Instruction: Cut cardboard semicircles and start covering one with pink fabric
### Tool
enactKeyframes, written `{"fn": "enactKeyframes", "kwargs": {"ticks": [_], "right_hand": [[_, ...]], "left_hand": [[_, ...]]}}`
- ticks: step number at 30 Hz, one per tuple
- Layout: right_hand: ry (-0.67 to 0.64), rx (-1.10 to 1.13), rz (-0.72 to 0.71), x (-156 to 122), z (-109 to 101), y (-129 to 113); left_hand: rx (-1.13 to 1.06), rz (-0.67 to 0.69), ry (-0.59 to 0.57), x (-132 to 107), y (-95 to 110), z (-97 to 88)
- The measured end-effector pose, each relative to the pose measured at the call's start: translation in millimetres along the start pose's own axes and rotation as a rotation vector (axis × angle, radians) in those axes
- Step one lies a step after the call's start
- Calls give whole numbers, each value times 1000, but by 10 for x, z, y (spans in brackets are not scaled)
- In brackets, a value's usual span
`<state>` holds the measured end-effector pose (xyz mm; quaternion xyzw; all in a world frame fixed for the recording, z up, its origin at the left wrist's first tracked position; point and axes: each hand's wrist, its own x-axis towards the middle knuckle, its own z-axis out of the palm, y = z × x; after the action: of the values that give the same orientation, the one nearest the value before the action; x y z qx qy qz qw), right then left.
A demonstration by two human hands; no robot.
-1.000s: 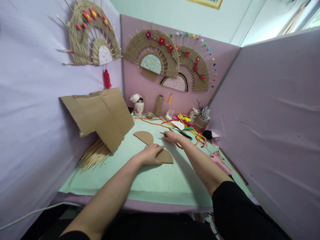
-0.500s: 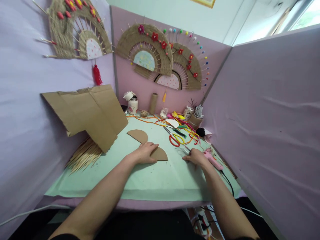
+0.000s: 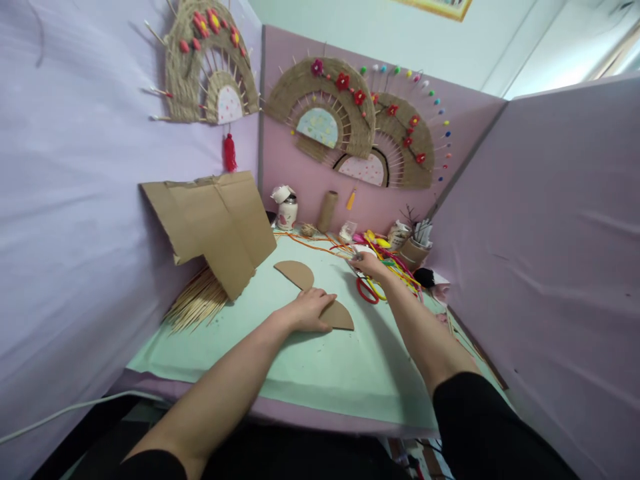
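My left hand (image 3: 309,311) lies flat, fingers together, on a brown cardboard half-circle (image 3: 339,315) on the pale green table mat (image 3: 320,360). A second cardboard half-circle (image 3: 295,272) lies just behind it. My right hand (image 3: 369,265) reaches far across the mat to a white half-round piece (image 3: 361,251) beside the pile of coloured pipe cleaners (image 3: 395,263). Its fingers are curled at that piece; what they grip is too small to make out. Red-handled scissors (image 3: 367,290) lie right beside my right wrist.
A large folded cardboard sheet (image 3: 215,223) leans on the left wall over a bundle of bamboo skewers (image 3: 197,308). A jar (image 3: 287,212), a cardboard tube (image 3: 328,211) and a pen cup (image 3: 414,250) stand along the back. Woven fans (image 3: 320,110) hang on the walls.
My right hand has left the pink glue gun area at the near right and reached back to the far pile by the white piece. My left hand stays on the half-circle.
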<state>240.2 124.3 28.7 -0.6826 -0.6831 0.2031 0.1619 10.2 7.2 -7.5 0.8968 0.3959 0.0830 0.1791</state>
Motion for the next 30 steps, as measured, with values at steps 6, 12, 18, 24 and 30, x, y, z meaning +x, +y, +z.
{"fn": "enactKeyframes", "kwargs": {"ticks": [6, 12, 18, 24, 30], "right_hand": [[-4, -91, 15, 670, 444, -394], [111, -100, -59, 800, 461, -438], [162, -106, -129, 380, 196, -150], [131, -158, -104, -464, 149, 306], [28, -240, -122, -625, 240, 471]], "left_hand": [[2, 12, 10, -25, -13, 3], [-14, 11, 15, -23, -27, 1], [-16, 6, 12, 1, -28, 18], [-35, -6, 105, 28, 12, -2], [-58, 4, 92, 67, 22, 55]]}}
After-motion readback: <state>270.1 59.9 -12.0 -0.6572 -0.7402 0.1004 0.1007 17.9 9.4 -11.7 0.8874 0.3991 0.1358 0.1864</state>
